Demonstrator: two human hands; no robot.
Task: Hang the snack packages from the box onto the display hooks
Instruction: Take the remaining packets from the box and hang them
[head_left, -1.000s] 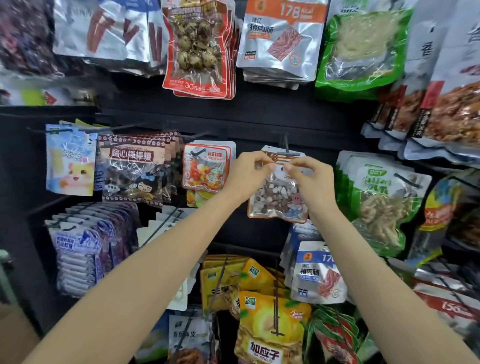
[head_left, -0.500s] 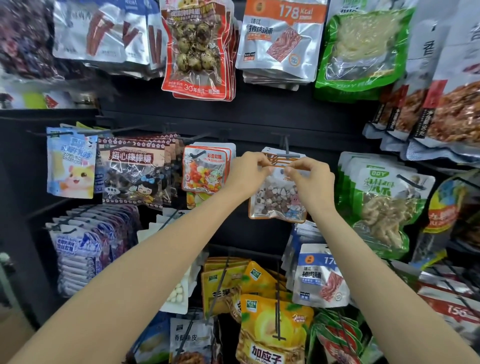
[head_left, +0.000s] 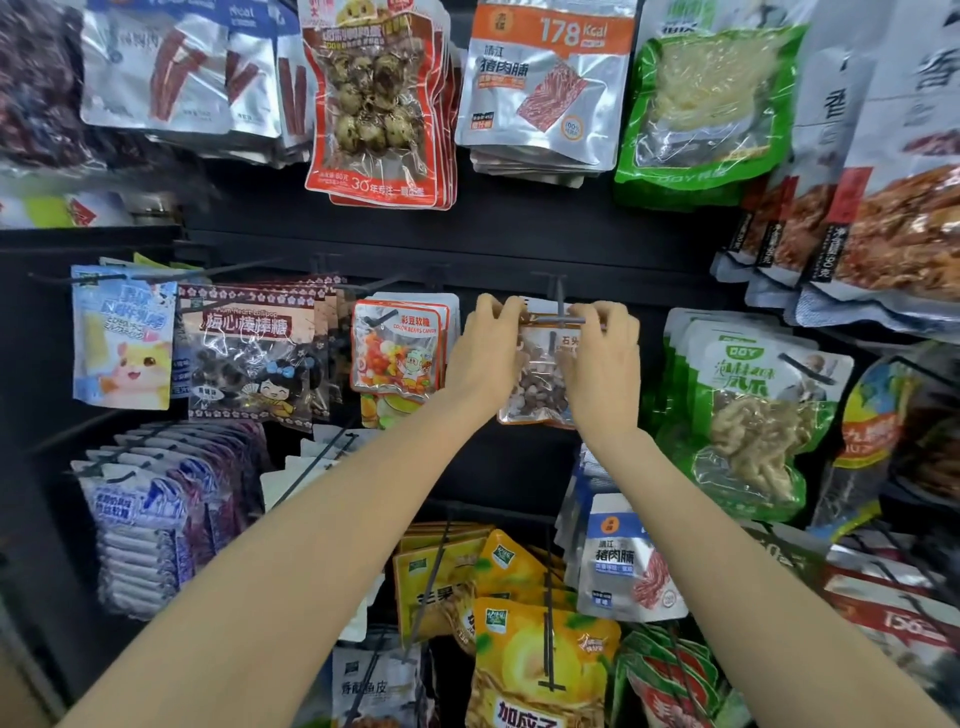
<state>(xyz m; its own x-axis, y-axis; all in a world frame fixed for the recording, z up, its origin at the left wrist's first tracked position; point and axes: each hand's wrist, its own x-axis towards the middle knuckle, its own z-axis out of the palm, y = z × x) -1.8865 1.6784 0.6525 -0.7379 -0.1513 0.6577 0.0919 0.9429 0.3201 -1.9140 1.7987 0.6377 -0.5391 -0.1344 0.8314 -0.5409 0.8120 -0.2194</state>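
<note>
The snack package (head_left: 537, 384), a clear pouch of brown and pale pebble-like sweets, is held up against the dark display wall at its top edge, level with a black display hook (head_left: 562, 312) whose crossbar lies across the pouch's header. The header is pinched at its left corner by the left hand (head_left: 485, 358) and at its right corner by the right hand (head_left: 602, 358), with fingers and thumbs curled onto the film, so that both grips are closed on the same pouch. The pouch hangs between the two wrists, with its lower part visible below them. It is flanked on the left by a hanging colour-bean candy pouch (head_left: 397, 348) and on the right by a row of green pouches (head_left: 748, 415), neither of which is touched. Whether the hanging hole has already been passed over the hook tip cannot be told, since the header is partly hidden by the fingers. The step in hand is judged to be the threading of this pouch onto its hook. For the next move, the hole is to be kept lined up with the hook tip, and the pouch is to be slid back along the prong until it is carried by the prong alone; only then can both pinches be released. The box is not in view.
</note>
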